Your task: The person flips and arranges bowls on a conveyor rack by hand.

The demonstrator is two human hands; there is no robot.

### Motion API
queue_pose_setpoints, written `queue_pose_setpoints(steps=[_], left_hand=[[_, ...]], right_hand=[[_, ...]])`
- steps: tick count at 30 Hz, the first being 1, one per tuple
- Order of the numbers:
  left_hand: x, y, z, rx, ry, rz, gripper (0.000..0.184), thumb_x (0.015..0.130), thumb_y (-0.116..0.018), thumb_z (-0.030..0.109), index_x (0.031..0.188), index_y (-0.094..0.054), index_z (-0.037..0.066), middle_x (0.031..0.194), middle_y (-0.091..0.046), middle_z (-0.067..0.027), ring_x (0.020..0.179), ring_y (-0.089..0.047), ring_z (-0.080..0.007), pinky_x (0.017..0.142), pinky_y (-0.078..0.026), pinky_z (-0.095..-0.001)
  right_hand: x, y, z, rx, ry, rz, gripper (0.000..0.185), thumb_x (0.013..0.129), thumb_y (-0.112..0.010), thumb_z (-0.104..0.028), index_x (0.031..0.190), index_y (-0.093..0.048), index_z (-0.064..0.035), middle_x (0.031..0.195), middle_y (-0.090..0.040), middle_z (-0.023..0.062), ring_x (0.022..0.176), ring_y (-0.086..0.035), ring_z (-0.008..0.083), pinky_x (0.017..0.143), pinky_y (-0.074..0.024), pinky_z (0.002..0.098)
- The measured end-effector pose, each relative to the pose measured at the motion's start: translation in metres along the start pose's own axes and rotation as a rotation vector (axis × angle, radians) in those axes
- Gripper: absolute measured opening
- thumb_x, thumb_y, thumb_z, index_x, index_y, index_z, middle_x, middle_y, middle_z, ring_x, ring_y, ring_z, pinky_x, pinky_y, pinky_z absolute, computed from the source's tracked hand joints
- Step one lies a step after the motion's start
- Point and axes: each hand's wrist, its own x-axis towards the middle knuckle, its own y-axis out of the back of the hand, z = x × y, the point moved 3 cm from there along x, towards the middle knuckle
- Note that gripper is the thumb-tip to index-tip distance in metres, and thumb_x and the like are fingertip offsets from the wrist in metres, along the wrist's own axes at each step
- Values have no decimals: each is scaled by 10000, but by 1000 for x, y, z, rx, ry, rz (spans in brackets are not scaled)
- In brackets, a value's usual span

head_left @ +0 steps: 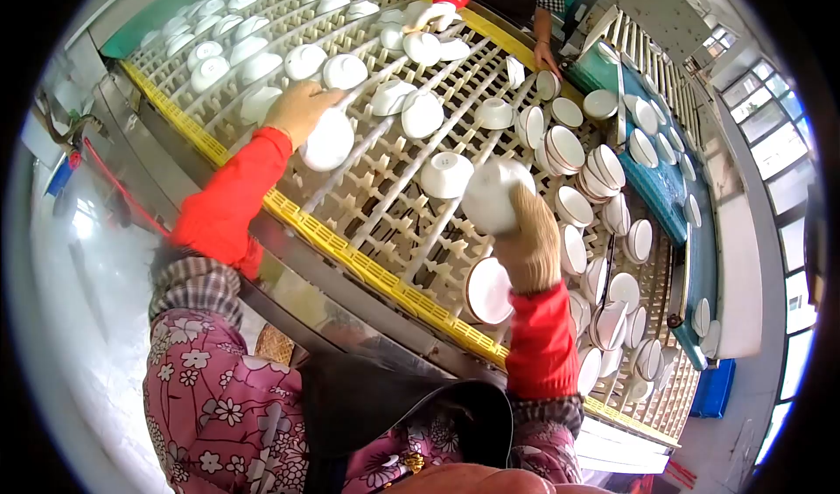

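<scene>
My left hand (302, 112), in a tan glove, grips a white bowl (327, 140) at its upper edge, low over the pegged conveyor (385, 205). My right hand (530, 242), gloved too, holds another white bowl (495, 198), slightly blurred, with its fingers on the bowl's right side. Just left of it, a bowl with a small mark on its base (446, 175) rests upside down. Below my right hand a bowl with a brown rim (488, 291) leans on the pegs.
Upturned bowls (210, 72) cover the conveyor's far left. Many bowls crowd its right end, some stacked (564, 148). A yellow edge strip (306, 227) runs along my side. Across the conveyor, another person's gloved hand (433, 17) touches bowls. A blue-green belt (652, 192) carries bowls at right.
</scene>
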Motion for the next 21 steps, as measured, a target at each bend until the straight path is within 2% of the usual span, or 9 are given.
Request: queue_pose_setpoints(steps=[2, 6, 8, 10, 12, 14, 17, 19, 21], left_hand=[[-8, 6, 2, 658, -271, 230, 344, 957, -825, 394, 1020, -813, 56, 1065, -812, -180, 941, -737, -456, 863, -562, -565], [-32, 28, -2, 640, -179, 128, 439, 1002, -796, 344, 1379, -779, 122, 1434, -766, -130, 1366, -679, -349, 1165, -524, -460], [-23, 46, -19, 641, -14, 66, 513, 998, -809, 347, 1471, -732, 163, 1469, -755, -107, 1404, -661, -338, 1172, -524, -463], [-24, 54, -23, 607, 115, 2, 623, 991, -833, 360, 1578, -669, 234, 1545, -715, -92, 1456, -636, -322, 1191, -518, -464], [-22, 46, -26, 590, 199, 65, 626, 988, -837, 362, 1581, -669, 255, 1560, -703, -94, 1448, -643, -328, 1197, -516, -469], [-25, 39, -16, 631, 233, 133, 616, 1005, -813, 341, 1596, -660, 266, 1538, -712, -99, 1445, -645, -336, 1207, -509, -489], [-24, 30, -21, 613, 249, 189, 602, 1017, -785, 345, 1601, -656, 277, 1564, -695, -95, 1467, -629, -335, 1221, -496, -503], [-34, 30, -5, 628, 243, 150, 641, 1012, -775, 393, 1627, -633, 280, 1631, -647, -103, 1497, -606, -339, 1235, -487, -491], [-35, 29, -5, 664, 219, 177, 676, 1001, -780, 417, 1643, -618, 280, 1656, -627, -107, 1512, -592, -340, 1242, -483, -479]], right_hand=[[31, -21, -19, 142, -97, -59, 462, 868, -888, -16, 1285, -691, 9, 1090, -771, 224, 1013, -782, 431, 854, -657, 476], [32, -41, -25, 404, -270, -255, 287, 981, -811, -107, 1240, -721, -22, 1161, -775, 221, 1034, -770, 418, 884, -633, 445], [-8, -36, -9, 398, -295, -198, 364, 983, -778, -145, 1326, -750, -28, 1245, -790, 215, 1063, -785, 382, 926, -636, 435], [-37, -1, -27, 376, -518, -376, 527, 874, -860, -87, 1374, -719, 3, 1235, -770, 236, 1106, -775, 399, 970, -643, 451], [-47, 27, -56, 106, -452, -484, 811, 772, -983, -222, 1456, -665, 76, 1276, -756, 258, 1209, -732, 461, 1050, -617, 474], [-75, 32, -62, -251, -249, -569, 697, 844, -927, -276, 1425, -695, 31, 1255, -770, 217, 1270, -705, 461, 1079, -595, 498], [-95, 40, -56, -183, -202, -672, 415, 930, -824, -266, 1300, -772, -86, 1182, -776, 186, 1181, -732, 457, 1061, -593, 510], [-88, 47, -54, 107, -488, -594, 276, 937, -790, -220, 1167, -813, -70, 1026, -782, 183, 881, -769, 444, 911, -638, 423], [-84, 45, -51, 546, -1038, -452, 332, 986, -758, -204, 1242, -777, 6, 1034, -799, 179, 831, -775, 398, 791, -647, 414]])
